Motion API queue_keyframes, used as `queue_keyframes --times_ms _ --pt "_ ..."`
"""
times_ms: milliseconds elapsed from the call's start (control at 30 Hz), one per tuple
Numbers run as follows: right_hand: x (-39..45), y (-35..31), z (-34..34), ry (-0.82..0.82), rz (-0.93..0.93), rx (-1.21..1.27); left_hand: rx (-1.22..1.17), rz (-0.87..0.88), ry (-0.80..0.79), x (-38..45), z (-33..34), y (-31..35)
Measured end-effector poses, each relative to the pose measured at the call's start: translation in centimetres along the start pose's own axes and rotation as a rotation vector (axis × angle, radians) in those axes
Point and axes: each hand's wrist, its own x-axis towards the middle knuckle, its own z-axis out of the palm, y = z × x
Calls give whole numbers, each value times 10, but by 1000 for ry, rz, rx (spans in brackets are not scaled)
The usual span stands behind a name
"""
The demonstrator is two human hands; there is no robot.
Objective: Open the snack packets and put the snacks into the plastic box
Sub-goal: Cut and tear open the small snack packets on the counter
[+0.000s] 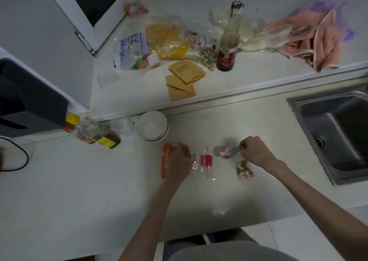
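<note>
My right hand (pixel 255 150) is closed on the end of a small red-and-white snack packet (pixel 226 152), which is lifted a little above the counter. Just below that hand lies a clear packet of mixed nuts (pixel 245 170). My left hand (pixel 179 161) rests on the counter with its fingers pinching the edge of a clear plastic wrapper with a red label (pixel 206 161). An orange ribbed strip (pixel 164 162) lies under and left of my left hand; I cannot tell what it belongs to. Whether the clear plastic is a box or a packet is unclear.
Stacked white bowls (pixel 152 126) stand behind my left hand. A steel sink (pixel 338 129) is at the right. Condiment bottles (pixel 93 135) and a dark appliance (pixel 29 101) are at the left. The raised ledge holds brown pouches (pixel 183 79), a sauce bottle (pixel 227 49), bags and a pink cloth (pixel 318 40).
</note>
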Motion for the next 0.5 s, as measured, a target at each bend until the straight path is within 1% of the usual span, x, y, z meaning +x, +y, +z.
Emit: queue_keyframes --times_ms 67,100,200,267,500 --pt "3 5 13 -14 14 -2 -77 -104 -19 -5 -4 -14" --pt "5 7 20 -20 18 -8 -89 -124 -39 -9 -7 -20" --pt "10 6 40 -34 14 -48 6 -176 -80 -13 -18 -40" --pt "13 4 51 -38 3 -64 37 -233 -69 -11 -23 -53" --pt "24 -8 70 -81 -26 -53 33 -364 -69 0 -31 -88"
